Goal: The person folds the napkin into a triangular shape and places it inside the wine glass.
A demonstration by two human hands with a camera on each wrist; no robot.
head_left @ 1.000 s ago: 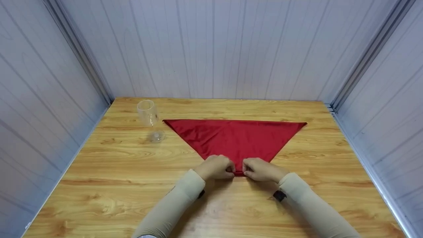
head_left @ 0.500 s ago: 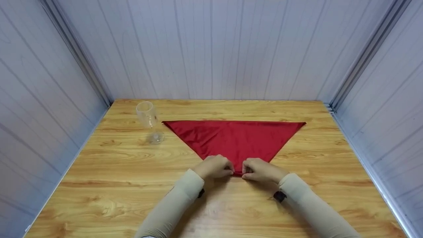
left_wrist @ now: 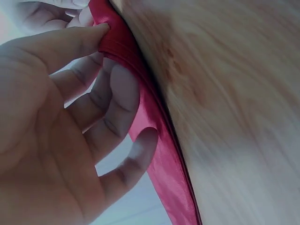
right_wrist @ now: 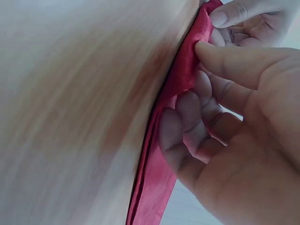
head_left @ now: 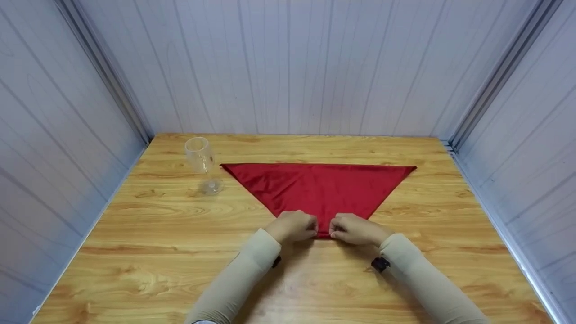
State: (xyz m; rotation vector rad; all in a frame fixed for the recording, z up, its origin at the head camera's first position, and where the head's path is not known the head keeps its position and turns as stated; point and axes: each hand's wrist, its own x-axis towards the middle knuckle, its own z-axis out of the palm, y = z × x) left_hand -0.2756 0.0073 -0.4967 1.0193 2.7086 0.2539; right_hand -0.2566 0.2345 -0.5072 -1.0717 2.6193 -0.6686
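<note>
Hands meet at the near tip of the red satin napkin (head_left: 320,186), folded into a triangle on the wooden table (head_left: 148,252). Left hand (head_left: 292,226) and right hand (head_left: 354,230) each pinch its edge with curled fingers, apparently rolling it. A wine glass (head_left: 202,164) stands just left of the napkin.

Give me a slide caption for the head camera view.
Both hands pinch the near tip of a red napkin beside a wine glass.

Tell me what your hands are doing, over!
Left hand and right hand pinch red napkin's near tip. Wine glass stands clear, far left.
</note>
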